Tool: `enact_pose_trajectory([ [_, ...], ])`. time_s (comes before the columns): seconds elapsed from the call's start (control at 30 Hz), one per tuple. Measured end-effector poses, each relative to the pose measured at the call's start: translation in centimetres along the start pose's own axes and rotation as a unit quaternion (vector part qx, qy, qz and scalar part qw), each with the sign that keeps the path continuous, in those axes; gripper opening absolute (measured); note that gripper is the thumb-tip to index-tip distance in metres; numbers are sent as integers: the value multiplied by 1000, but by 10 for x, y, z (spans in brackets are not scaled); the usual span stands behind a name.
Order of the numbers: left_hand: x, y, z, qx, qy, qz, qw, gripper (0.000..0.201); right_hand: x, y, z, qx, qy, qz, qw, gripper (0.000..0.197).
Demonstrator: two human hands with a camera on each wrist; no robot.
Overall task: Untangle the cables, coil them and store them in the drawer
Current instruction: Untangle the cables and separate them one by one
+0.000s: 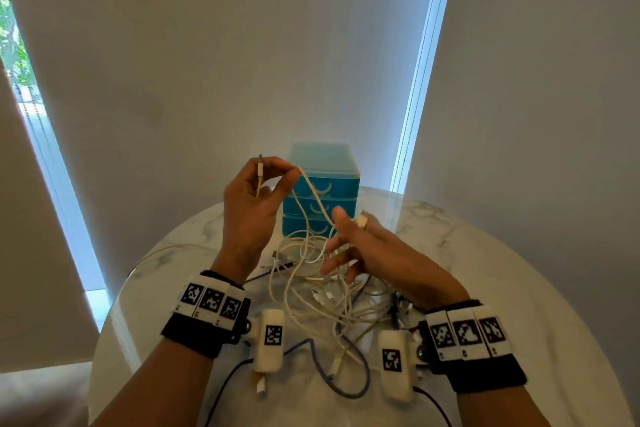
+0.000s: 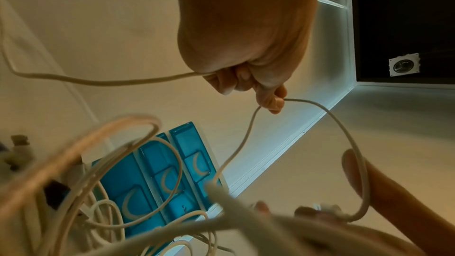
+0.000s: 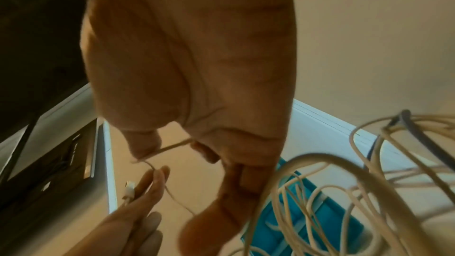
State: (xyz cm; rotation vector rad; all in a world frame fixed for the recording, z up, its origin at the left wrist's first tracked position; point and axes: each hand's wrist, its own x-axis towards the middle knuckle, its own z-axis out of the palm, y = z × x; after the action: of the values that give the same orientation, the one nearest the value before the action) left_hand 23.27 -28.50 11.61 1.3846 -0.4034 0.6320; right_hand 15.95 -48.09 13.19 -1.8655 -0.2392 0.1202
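My left hand is raised over the table and pinches a white cable just below its plug, with the cable draped over the forefinger. From there it drops to my right hand, where it passes between thumb and forefinger; the other fingers are spread and blurred. Under both hands lies a tangle of white cables. A blue three-drawer unit stands behind them, all drawers closed. The left wrist view shows the left hand gripping the cable.
The round marble table ends close on the left and at the front. A blue-grey cable loops near the front edge, and dark plugs lie by my right wrist. Grey blinds hang behind the drawer unit.
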Motion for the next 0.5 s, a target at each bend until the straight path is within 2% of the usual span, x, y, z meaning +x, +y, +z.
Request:
enact_pose_trajectory([
  [0.07,-1,1,0,-6,6,0,1000,12,-2,-3,9,10,-39,-31,999,16],
  [0.13,-2,2,1,-8,10,1,1000,12,1,-2,15,57,-38,-16,998,9],
  [0.2,-3,3,4,-19,6,4,1000,11,6,0,21,86,-38,19,995,10],
  [0.37,-7,7,10,-24,-31,8,999,12,10,4,26,43,-42,57,997,24],
  [0.43,-8,10,11,-20,-44,12,999,12,11,7,28,91,-53,67,992,28],
  [0.5,-8,11,12,-16,-49,10,999,17,13,11,26,166,-11,41,985,29],
])
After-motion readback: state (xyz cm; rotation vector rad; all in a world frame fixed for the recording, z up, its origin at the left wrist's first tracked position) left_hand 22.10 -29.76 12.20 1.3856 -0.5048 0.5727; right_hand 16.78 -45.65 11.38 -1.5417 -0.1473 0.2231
